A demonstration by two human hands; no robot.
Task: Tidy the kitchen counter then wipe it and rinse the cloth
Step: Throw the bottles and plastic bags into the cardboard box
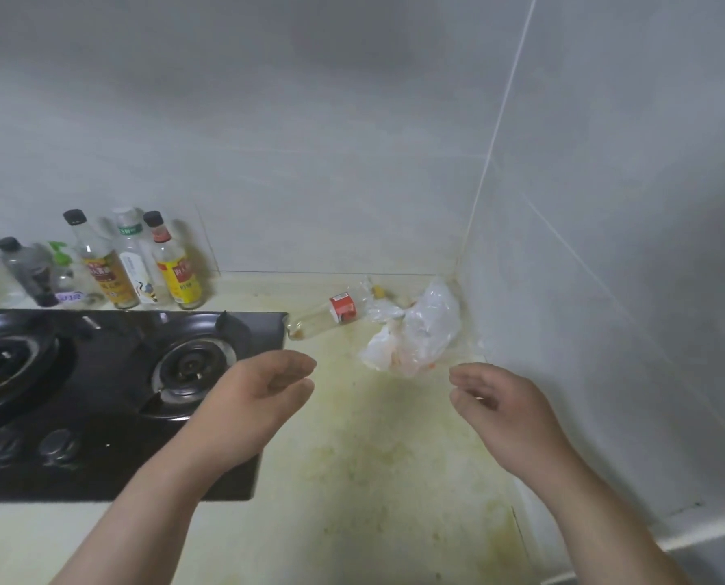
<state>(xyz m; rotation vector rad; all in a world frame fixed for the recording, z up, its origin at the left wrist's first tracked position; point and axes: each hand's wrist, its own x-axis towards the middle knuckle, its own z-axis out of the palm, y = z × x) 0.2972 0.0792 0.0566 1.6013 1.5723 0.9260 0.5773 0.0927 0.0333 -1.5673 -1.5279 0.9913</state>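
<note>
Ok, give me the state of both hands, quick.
Left hand: open, fingers loosely curled, holding nothing.
Right hand: open, fingers curled, empty.

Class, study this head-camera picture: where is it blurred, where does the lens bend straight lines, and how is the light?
Head view: the bottles at the left edge are smeared and lean outward; the wall seam bows, a wide-angle effect; light is soft and dim, greyer toward the top, with little shadow under the left hand and right hand; the plastic bag shows slight glare.
</note>
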